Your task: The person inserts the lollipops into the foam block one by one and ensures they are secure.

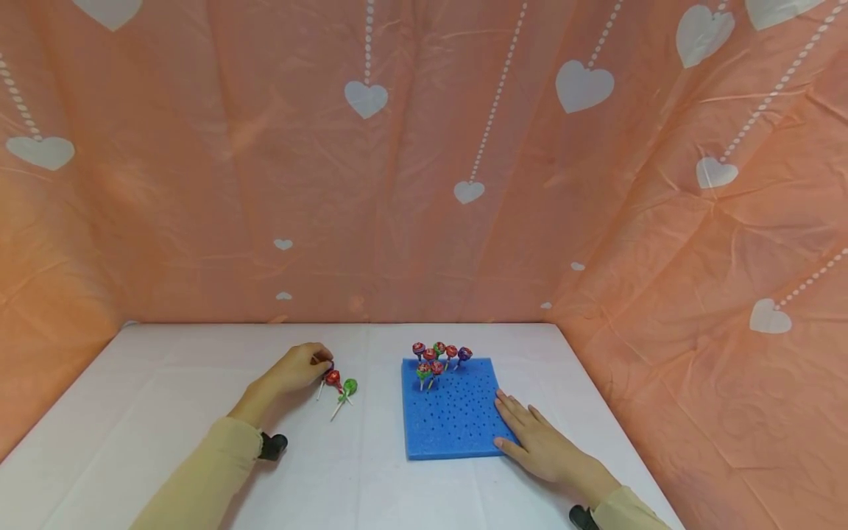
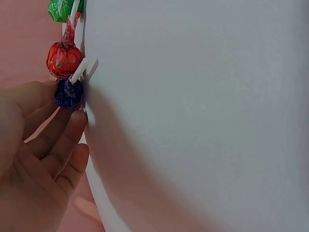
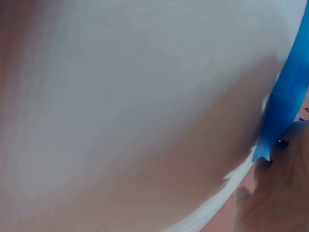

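My left hand (image 1: pixel 299 366) pinches a dark blue-wrapped lollipop (image 2: pixel 68 94) between thumb and fingers, low over the white table. Its white stick points away from the fingers. Right beside it lie a red lollipop (image 1: pixel 333 378) and a green lollipop (image 1: pixel 350 386), their sticks close together. My right hand (image 1: pixel 538 440) rests with straight fingers on the right edge of a blue foam board (image 1: pixel 457 423) dotted with small holes. Several lollipops (image 1: pixel 430 355), red, green and purple, stand upright by their sticks near the board's far left corner. In the right wrist view the fingers touch the blue foam's side (image 3: pixel 285 101).
A white cloth covers the table (image 1: pixel 318 486). Behind it and along both sides hangs an orange curtain (image 1: pixel 424 250) with white hearts. A black strap-like device (image 1: pixel 272 446) sits at the left wrist, another (image 1: pixel 583 517) at the right.
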A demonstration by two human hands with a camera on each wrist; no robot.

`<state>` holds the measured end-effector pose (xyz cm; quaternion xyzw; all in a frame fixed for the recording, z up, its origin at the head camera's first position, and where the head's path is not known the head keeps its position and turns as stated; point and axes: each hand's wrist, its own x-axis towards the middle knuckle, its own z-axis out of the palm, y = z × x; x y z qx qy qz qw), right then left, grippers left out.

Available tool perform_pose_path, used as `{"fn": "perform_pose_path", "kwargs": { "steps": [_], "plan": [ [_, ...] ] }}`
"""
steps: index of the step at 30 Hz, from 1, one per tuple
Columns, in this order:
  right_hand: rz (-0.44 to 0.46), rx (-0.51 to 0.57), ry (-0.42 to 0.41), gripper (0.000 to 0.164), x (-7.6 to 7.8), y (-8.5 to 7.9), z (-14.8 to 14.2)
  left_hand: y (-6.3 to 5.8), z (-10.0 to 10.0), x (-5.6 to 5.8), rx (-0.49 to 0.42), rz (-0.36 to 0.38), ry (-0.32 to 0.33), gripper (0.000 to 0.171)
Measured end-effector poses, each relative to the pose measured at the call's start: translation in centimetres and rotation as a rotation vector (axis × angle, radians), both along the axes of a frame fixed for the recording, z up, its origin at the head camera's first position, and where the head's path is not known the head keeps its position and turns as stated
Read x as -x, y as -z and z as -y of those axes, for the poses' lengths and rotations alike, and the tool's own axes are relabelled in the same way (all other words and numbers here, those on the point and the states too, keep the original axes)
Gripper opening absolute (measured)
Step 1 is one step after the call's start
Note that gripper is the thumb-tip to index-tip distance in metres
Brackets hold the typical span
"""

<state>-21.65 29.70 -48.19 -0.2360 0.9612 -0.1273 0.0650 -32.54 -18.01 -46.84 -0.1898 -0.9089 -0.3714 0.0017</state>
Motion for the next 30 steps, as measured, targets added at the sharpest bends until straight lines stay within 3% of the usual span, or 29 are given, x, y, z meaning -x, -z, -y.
{"fn": "perform_pose_path", "kwargs": {
  "steps": [13,30],
  "plan": [
    [0.007,-0.007,0.002,0.079,0.1,0.0,0.0,0.5,0.1,-0.2,-0.050,-0.043,-0.063,0.015],
    [0.001,-0.003,-0.009,0.078,0.1,0.2,-0.1,-1.4,-0.9,-1.4,-0.157,-0.234,-0.157,0.021]
  ]
}}
